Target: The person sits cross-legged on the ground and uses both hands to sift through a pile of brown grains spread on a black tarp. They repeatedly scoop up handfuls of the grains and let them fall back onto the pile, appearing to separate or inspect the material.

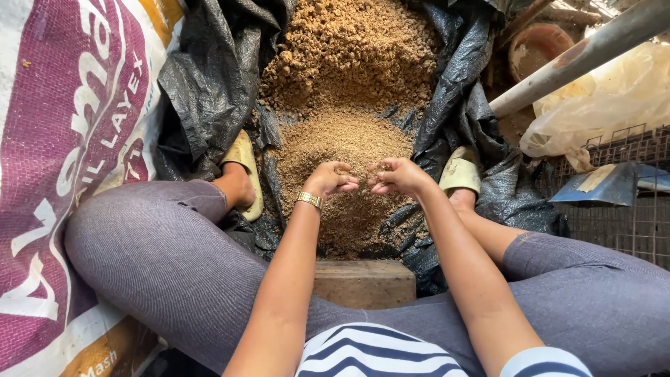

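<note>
A heap of brown crumbly meal (349, 77) lies on black plastic sheeting (209, 77) between my feet. My left hand (329, 179), with a gold watch (308, 200) on its wrist, and my right hand (398, 174) are held close together just above the finer, paler part of the heap (335, 143). Both hands have their fingers curled around some of the meal, fingertips nearly touching. My knees in grey trousers spread to either side.
A large white and purple woven sack (63, 139) fills the left side. A metal pole (579, 56), a pale plastic bag (614, 98), a wire mesh cage (628, 209) and a blue scoop (600, 185) stand at the right. A wooden block (364, 283) sits under me.
</note>
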